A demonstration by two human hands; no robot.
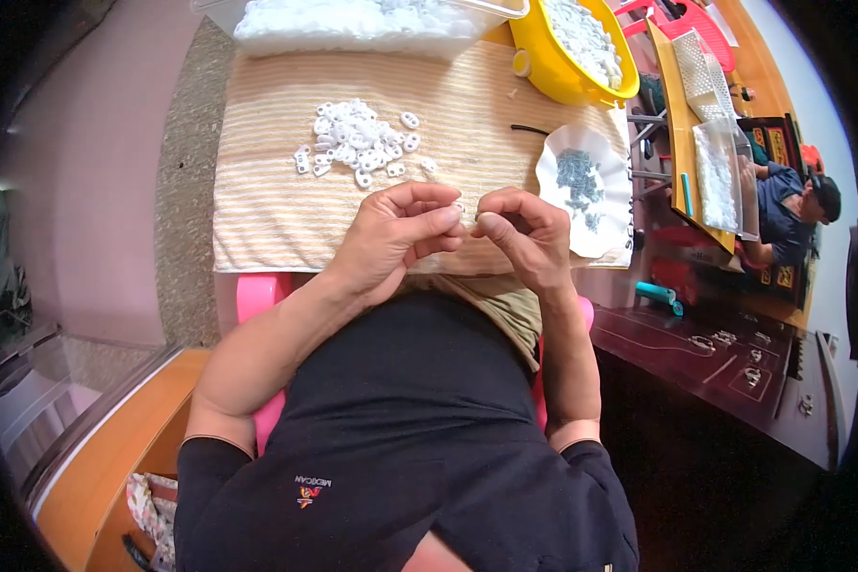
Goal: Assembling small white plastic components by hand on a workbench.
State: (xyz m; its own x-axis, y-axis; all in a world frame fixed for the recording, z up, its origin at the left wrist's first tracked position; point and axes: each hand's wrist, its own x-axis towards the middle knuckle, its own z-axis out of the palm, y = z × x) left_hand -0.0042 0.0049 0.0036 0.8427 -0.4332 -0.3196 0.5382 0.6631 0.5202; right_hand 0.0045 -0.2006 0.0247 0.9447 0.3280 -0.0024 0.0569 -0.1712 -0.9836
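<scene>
Both my hands meet over the near edge of a striped towel. My left hand (391,234) pinches a small white plastic piece (460,207) between thumb and fingertips, mostly covered by them. Close beside it, my right hand (532,238) is closed in a pinch at thumb and forefinger; what it holds is too small to make out. A heap of white oval plastic pieces with holes (357,138) lies beyond my left hand. To the right of my right hand sits a white wavy-rimmed dish (618,186) with small dark bits (577,176) in it.
The striped towel (267,181) covers the work surface. At its far side stand a clear tub (491,11) and a yellow basket (534,67), both full of white pieces. A thin black stick (529,128) lies near the dish. Far right, another person (786,205) sits by a tub.
</scene>
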